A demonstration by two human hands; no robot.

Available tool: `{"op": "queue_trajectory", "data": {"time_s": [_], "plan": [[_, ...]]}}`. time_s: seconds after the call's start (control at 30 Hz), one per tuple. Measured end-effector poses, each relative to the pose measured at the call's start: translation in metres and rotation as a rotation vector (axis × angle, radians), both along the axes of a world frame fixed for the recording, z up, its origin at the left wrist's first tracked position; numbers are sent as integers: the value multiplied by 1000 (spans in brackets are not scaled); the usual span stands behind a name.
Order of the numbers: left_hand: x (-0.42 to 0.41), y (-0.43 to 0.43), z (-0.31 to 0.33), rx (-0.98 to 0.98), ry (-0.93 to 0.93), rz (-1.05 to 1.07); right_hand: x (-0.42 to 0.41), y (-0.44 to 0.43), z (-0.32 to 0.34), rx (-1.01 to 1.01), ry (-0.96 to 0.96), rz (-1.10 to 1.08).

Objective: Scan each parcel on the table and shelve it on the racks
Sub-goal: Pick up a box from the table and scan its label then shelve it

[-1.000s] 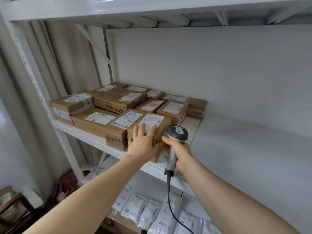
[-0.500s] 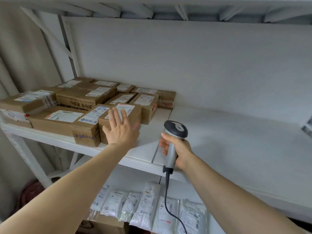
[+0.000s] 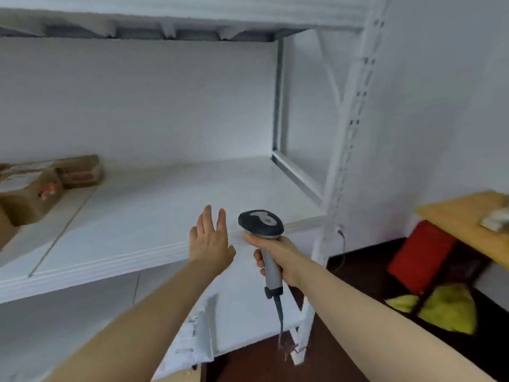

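**A:** How much room is there along the shelf?

**B:** Plenty. The rack shelf (image 3: 154, 216) runs open and white from its front edge to the back. Cardboard parcels (image 3: 27, 194) sit only at nine o'clock, well apart from both hands. The rack upright (image 3: 343, 172) closes the side at two o'clock.

**A:** And the hands?

**B:** The left hand (image 3: 210, 244) is flat at the front edge, fingers straight and slightly spread toward twelve, holding nothing. I cannot tell if it touches the edge. Just beside it at three o'clock, the right hand (image 3: 275, 252) grips the barcode scanner (image 3: 261, 223) by its grey handle, head up. The cable (image 3: 280, 312) hangs toward six.
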State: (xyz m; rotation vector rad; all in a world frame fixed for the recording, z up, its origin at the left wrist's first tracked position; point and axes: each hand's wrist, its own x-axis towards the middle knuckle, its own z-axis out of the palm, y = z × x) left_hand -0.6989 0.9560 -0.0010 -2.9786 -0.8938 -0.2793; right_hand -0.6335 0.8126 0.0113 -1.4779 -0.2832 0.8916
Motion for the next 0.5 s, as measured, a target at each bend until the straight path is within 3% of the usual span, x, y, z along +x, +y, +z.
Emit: {"op": "queue_trajectory", "data": {"time_s": [0.2, 0.5], "plan": [[87, -172, -22, -116, 55, -340, 54, -181, -15, 29, 29, -318], [218, -374, -34, -121, 149, -786, 125, -403, -38, 5, 55, -806]]}}
